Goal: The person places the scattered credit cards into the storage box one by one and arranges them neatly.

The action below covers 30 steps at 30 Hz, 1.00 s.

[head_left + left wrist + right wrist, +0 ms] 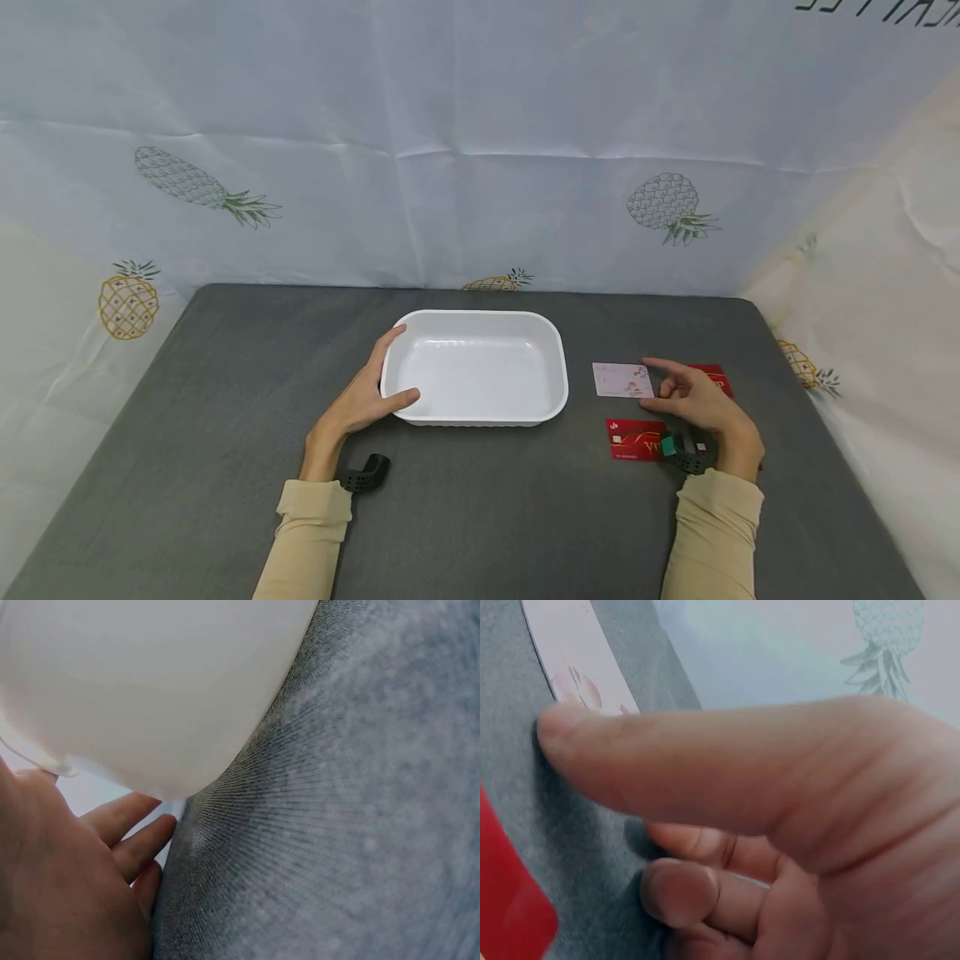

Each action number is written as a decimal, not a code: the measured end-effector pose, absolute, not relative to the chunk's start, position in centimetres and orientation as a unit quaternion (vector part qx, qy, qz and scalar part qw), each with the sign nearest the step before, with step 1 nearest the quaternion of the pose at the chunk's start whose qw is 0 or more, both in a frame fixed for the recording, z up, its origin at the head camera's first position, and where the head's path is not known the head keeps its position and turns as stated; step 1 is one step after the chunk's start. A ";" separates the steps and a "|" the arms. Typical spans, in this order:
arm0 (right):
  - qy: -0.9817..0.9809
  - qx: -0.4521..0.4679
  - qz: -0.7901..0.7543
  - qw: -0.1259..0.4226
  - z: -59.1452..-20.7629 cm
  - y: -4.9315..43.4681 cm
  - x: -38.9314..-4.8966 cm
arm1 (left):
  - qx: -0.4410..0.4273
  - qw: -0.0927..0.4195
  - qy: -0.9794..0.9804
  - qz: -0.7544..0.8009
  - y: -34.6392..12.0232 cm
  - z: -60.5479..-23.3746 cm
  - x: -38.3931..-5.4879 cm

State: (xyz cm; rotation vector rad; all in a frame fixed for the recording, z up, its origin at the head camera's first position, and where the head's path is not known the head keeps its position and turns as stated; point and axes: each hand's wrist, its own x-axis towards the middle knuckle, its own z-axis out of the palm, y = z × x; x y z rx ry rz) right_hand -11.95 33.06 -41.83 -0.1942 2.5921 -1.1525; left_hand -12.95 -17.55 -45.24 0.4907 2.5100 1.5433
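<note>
A white rectangular baking dish (476, 371) stands on the grey table. At its left end my left hand (367, 392) grips it, thumb over the near rim and fingers along the outside. In the left wrist view the dish's pale outer wall (150, 690) rises beside the fingers. To the right, a pink card with a floral print (621, 379) lies flat. My right hand (693, 400) spans its right end, index fingertip at the far edge and thumb at the near one, other fingers curled under. The thumb (667, 761) overlaps the card's end in the right wrist view.
A red card with gold markings (633, 439) lies nearer than the pink one, partly behind the right wrist's band. Another red card (714, 377) shows past the right hand, mostly covered. White pineapple-print cloth (420, 208) hangs behind the table's far edge.
</note>
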 end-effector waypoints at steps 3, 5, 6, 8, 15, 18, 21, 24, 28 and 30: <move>0.902 -0.063 -0.396 0.160 -41.7 32.8 -12.0 | 0.167 0.076 0.835 0.519 -17.5 -45.2 -13.0; 0.904 -0.061 -0.389 0.166 -41.7 32.7 -12.1 | 0.167 0.075 0.834 0.520 -17.5 -45.2 -13.0; 0.906 -0.060 -0.385 0.168 -41.7 32.6 -12.2 | 0.166 0.075 0.833 0.522 -17.5 -45.2 -13.0; 0.911 -0.055 -0.371 0.174 -41.6 32.5 -12.2 | 0.166 0.075 0.833 0.522 -17.5 -45.2 -13.0; 0.916 -0.032 -0.356 0.184 -41.3 32.2 -12.4 | 0.173 0.074 0.836 0.515 -17.6 -45.3 -13.1; 0.914 -0.028 -0.361 0.184 -41.3 32.1 -12.5 | 0.172 0.073 0.837 0.515 -17.6 -45.3 -13.2; 0.917 -0.027 -0.357 0.178 -41.3 32.0 -12.5 | 0.172 0.073 0.837 0.515 -17.5 -45.2 -13.2; 0.925 -0.035 -0.339 0.168 -41.4 31.9 -12.5 | 0.170 0.076 0.834 0.519 -17.5 -45.2 -13.1; 0.935 -0.050 -0.315 0.156 -41.4 31.8 -12.5 | 0.169 0.077 0.832 0.523 -17.5 -45.1 -13.0; 0.936 -0.058 -0.314 0.148 -41.5 31.8 -12.5 | 0.170 0.076 0.832 0.522 -17.5 -45.1 -13.0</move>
